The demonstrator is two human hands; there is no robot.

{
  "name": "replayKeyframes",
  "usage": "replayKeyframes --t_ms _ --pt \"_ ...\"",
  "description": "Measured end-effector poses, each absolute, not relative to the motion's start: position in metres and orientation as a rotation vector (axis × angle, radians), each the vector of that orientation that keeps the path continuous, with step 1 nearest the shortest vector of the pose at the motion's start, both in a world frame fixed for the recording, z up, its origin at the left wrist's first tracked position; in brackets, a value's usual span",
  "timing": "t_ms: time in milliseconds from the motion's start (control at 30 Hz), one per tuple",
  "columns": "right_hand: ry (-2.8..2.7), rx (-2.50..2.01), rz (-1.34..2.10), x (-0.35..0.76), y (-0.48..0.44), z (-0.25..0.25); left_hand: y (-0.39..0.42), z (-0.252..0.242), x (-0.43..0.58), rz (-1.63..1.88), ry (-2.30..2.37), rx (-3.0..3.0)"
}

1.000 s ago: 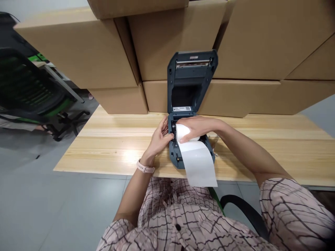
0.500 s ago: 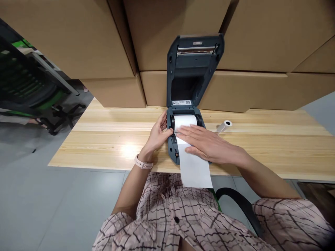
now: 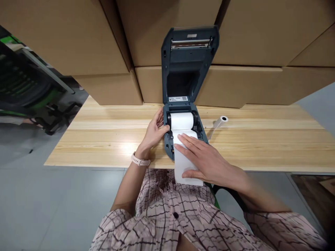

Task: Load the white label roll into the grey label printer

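Note:
A dark grey label printer (image 3: 167, 139) stands on the wooden table (image 3: 104, 139) with its lid (image 3: 188, 62) swung up. A white paper roll (image 3: 182, 121) lies in its bay, and a loose strip of paper (image 3: 180, 167) runs forward over the table's front edge. My right hand (image 3: 206, 160) lies flat on that strip, fingers stretched out. My left hand (image 3: 154, 130) rests against the printer's left side, fingers curled at the roll holder. A pale watch is on my left wrist.
Large cardboard boxes (image 3: 78, 45) are stacked along the back of the table behind the printer. A small empty paper core (image 3: 219, 122) lies to the right of the printer. A black and green office chair (image 3: 28, 87) stands at the left on the grey floor.
My right hand left the top of the roll and slid toward me along the paper strip, flattening on it. The roll now sits down in the bay. The left hand stayed at the printer's side.

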State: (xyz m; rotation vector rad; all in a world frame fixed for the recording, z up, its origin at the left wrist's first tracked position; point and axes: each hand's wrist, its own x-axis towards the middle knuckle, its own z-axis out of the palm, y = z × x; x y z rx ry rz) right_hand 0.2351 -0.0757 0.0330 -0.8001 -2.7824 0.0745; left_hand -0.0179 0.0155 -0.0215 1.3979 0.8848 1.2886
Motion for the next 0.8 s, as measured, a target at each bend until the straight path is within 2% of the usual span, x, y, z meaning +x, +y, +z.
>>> replayKeyframes --t_ms 167,600,800 --pt "-2.722 -0.82 -0.001 0.23 -0.084 0.03 0.016 -0.02 -0.016 1.299 0.896 1.425" --pt "-2.683 -0.815 0.078 0.232 -0.083 0.028 0.022 -0.038 -0.022 1.308 0.923 1.6" --pt "-2.659 -0.751 0.168 0.237 -0.086 0.031 -0.012 -0.009 -0.012 1.389 1.225 2.118"
